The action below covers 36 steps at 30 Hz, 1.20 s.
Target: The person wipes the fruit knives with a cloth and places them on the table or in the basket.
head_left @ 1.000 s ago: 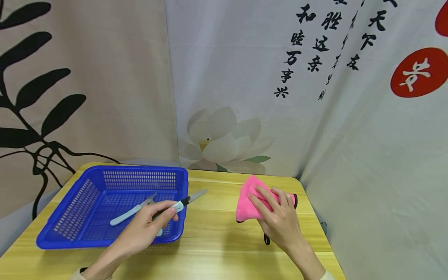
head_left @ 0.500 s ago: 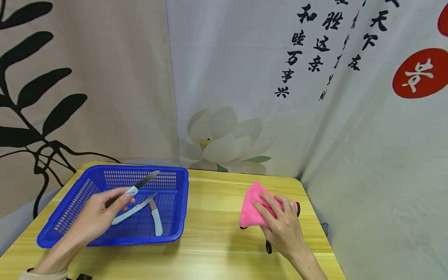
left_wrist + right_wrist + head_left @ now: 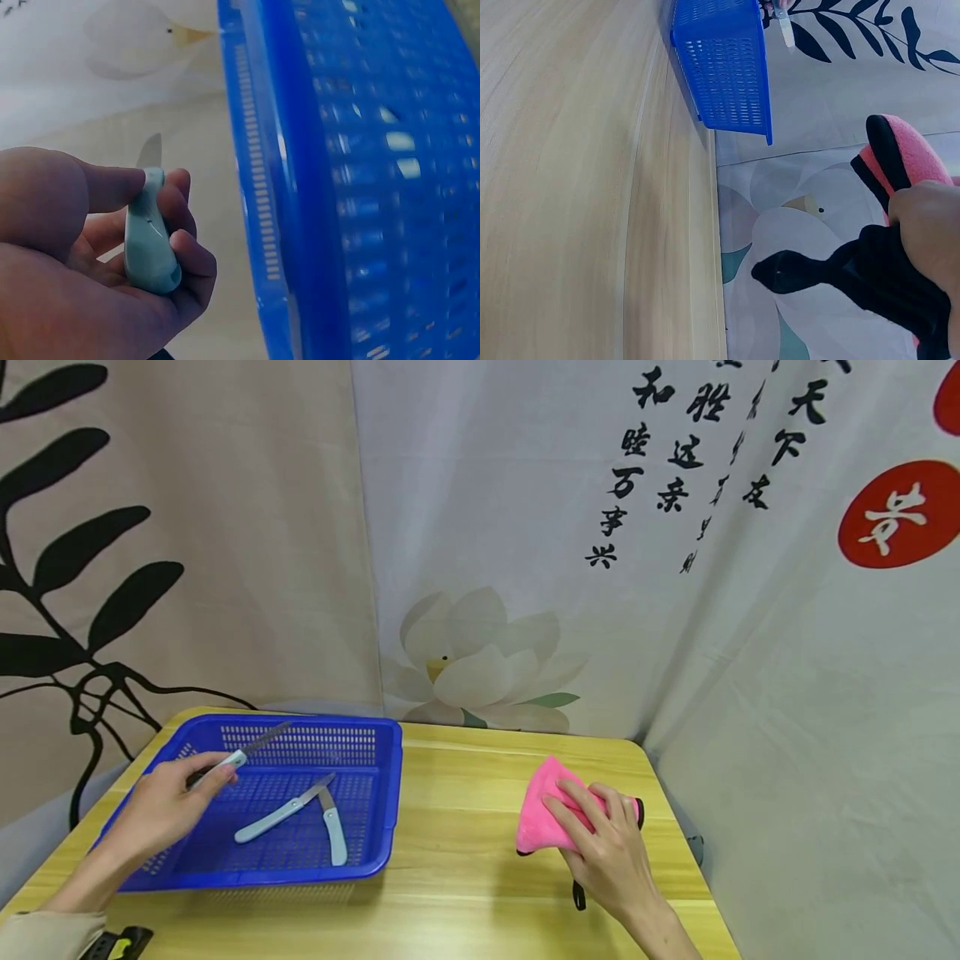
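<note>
My left hand [image 3: 168, 797] pinches a paring knife [image 3: 236, 759] by its pale blue handle, above the left side of a blue plastic basket [image 3: 394, 793]. The blade points up and away to the right. In the left wrist view, the thumb and curled fingers wrap the knife handle [image 3: 150, 240]. Inside the basket lie two more knives with pale blue handles, one slanting [image 3: 273, 822] and one nearly upright in view [image 3: 336, 837], their blades meeting. On the right, my right hand [image 3: 603, 843] grips a folded pink cloth [image 3: 540, 818] with black edging and a black loop [image 3: 578, 895].
The basket stands at the left of a yellow wood-grain table [image 3: 450, 877]. A printed curtain [image 3: 480, 527] with leaves, a lotus and writing hangs right behind the table and down its right side.
My left hand has carried the knife leftward, from the basket's right edge to over its left side, uncovering the two knives inside. The right hand with the cloth has dropped slightly toward me.
</note>
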### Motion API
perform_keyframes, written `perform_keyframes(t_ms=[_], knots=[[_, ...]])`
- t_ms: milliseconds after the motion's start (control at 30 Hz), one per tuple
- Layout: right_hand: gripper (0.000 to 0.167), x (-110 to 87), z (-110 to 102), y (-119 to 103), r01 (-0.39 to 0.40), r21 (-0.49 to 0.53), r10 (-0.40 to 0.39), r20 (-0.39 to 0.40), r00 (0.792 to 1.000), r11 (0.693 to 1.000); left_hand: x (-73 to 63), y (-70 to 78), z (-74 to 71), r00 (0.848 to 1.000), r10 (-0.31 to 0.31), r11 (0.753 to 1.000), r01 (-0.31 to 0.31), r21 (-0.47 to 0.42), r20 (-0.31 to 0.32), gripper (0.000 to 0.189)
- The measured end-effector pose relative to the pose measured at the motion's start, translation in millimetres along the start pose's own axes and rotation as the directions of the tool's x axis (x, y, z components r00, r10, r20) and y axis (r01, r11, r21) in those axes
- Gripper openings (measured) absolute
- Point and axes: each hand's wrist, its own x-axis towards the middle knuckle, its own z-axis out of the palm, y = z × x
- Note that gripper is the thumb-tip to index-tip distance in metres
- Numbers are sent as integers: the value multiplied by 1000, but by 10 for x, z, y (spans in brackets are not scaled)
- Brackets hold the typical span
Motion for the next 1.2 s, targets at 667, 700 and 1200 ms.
perform_keyframes(t_ms=[667, 700, 1200], knots=[[38, -123, 21, 9, -37, 37, 36, 28, 999, 999, 71, -193, 23, 999, -9, 996, 13, 87, -43, 64], [43, -133, 24, 15, -42, 45, 41, 27, 999, 998, 64, -177, 42, 998, 1, 996, 4, 85, -55, 67], [51, -413, 53, 197, -211, 85, 205, 74, 976, 974, -28, 359, 376, 946, 276, 961, -275, 31, -168, 74]])
